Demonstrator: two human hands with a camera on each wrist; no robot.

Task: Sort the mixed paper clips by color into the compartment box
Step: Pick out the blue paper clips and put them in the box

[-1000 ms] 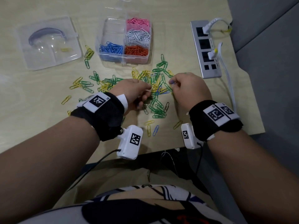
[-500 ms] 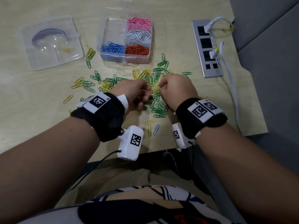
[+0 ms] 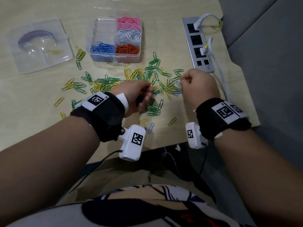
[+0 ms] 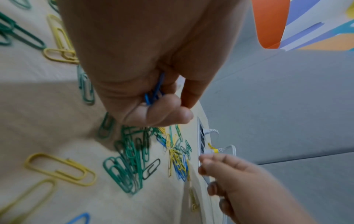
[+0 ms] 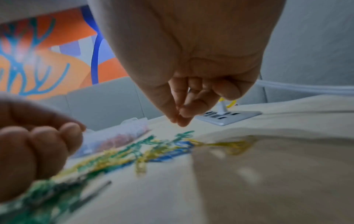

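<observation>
A clear compartment box (image 3: pixel 105 30) at the back holds pink, white, blue and orange clips in separate compartments; one compartment shows no clips. Loose green, yellow and blue paper clips (image 3: pixel 147 76) lie scattered on the table in front of it. My left hand (image 3: pixel 145 98) hovers over the pile, its curled fingers gripping several blue clips (image 4: pixel 155 92). My right hand (image 3: pixel 182 80) hangs over the pile's right side. Its thumb and index tips (image 5: pixel 178 119) meet and I see no clip between them.
A clear plastic lid (image 3: pixel 39 45) lies at the back left. A grey power strip (image 3: pixel 198 45) with white plugs and a cable (image 3: pixel 219 68) sits at the right. The table's front edge (image 3: pixel 164 145) is close to my wrists. A grey sofa lies beyond the right edge.
The right hand carried a blue clip to the left hand, then swung back right over the pile. The left hand stayed in place.
</observation>
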